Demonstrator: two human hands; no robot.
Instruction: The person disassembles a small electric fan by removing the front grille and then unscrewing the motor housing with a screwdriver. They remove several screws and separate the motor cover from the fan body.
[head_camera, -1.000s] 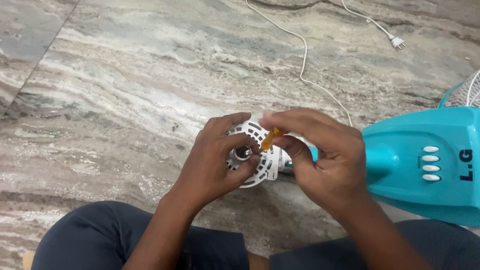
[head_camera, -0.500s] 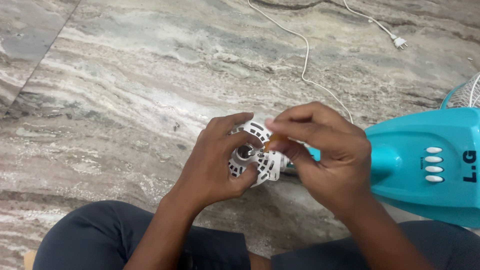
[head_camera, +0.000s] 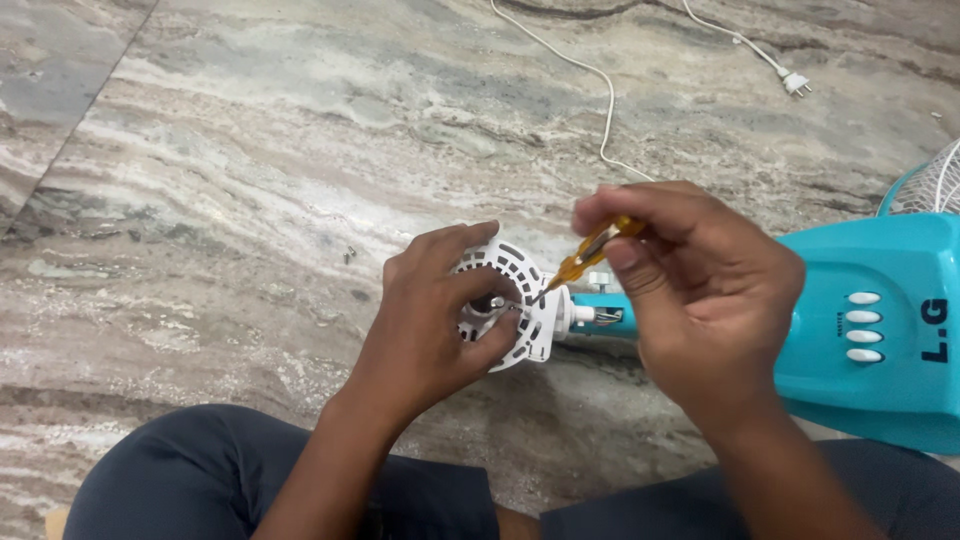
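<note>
Near the middle of the marble floor (head_camera: 250, 180), the left hand (head_camera: 435, 320) clasps a white slotted fan motor cover (head_camera: 520, 300). The right hand (head_camera: 700, 290) pinches a yellow-handled screwdriver (head_camera: 590, 248), tip angled down onto the cover. The turquoise fan base (head_camera: 880, 330) lies toward the right edge.

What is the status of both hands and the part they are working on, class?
Left hand grips round white slotted plastic housing. Right hand holds yellow-handled screwdriver, tip at housing. Nothing in the way.
</note>
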